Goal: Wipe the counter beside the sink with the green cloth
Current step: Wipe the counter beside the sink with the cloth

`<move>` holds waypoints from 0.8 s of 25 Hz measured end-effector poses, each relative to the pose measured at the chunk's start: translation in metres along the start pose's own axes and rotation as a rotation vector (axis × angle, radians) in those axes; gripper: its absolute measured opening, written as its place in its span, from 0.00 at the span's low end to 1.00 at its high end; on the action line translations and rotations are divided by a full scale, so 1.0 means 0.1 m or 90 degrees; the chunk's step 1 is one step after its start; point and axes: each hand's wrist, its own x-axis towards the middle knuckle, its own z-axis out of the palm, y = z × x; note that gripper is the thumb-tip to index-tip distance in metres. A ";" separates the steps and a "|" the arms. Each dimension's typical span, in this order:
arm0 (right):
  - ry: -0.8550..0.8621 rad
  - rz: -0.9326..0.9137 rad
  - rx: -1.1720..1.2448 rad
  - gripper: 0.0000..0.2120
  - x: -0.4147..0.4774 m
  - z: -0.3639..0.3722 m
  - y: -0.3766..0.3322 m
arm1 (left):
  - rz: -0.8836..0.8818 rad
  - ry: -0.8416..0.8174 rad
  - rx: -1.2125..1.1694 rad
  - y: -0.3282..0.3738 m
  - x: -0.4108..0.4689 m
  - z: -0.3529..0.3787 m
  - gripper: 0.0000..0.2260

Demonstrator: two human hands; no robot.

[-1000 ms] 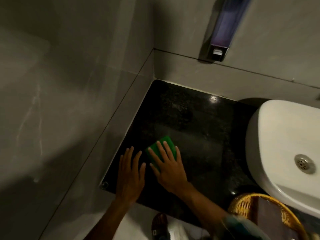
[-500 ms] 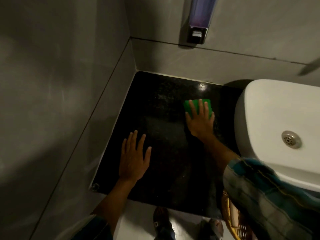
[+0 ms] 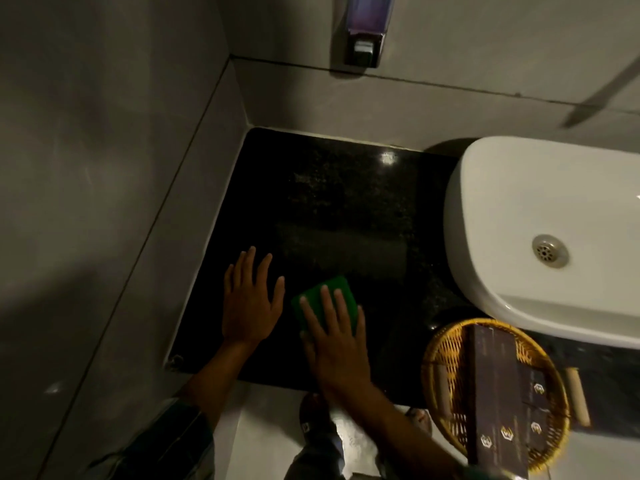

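The black speckled counter [image 3: 346, 209] fills the corner left of the white sink [image 3: 540, 237]. A folded green cloth [image 3: 320, 296] lies on the counter near its front edge. My right hand [image 3: 334, 336] presses flat on the cloth, fingers spread over it, only the cloth's far part showing. Just left of the cloth, my left hand [image 3: 251, 303] rests flat on the bare counter with its fingers apart and nothing in it.
A woven yellow basket [image 3: 446, 358] holding dark boxes stands on the counter in front of the sink. A soap dispenser [image 3: 363, 32] hangs on the back wall. Grey tiled walls close the left and back sides. My shoe [image 3: 313, 424] shows on the floor below.
My right hand has pulled the green cloth from the back of the counter near the sink to the front, beside my left hand. The left hand stayed put.
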 end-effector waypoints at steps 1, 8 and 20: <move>-0.021 0.043 0.006 0.28 0.09 -0.07 0.17 | 0.002 -0.004 -0.011 0.02 -0.03 0.01 0.24; 0.015 0.135 0.055 0.30 -0.89 0.16 -0.01 | -0.007 -0.007 0.011 0.06 -0.10 0.03 0.24; -0.024 0.256 0.160 0.29 -0.50 -0.02 0.24 | 0.011 -0.014 0.006 0.02 -0.11 0.07 0.25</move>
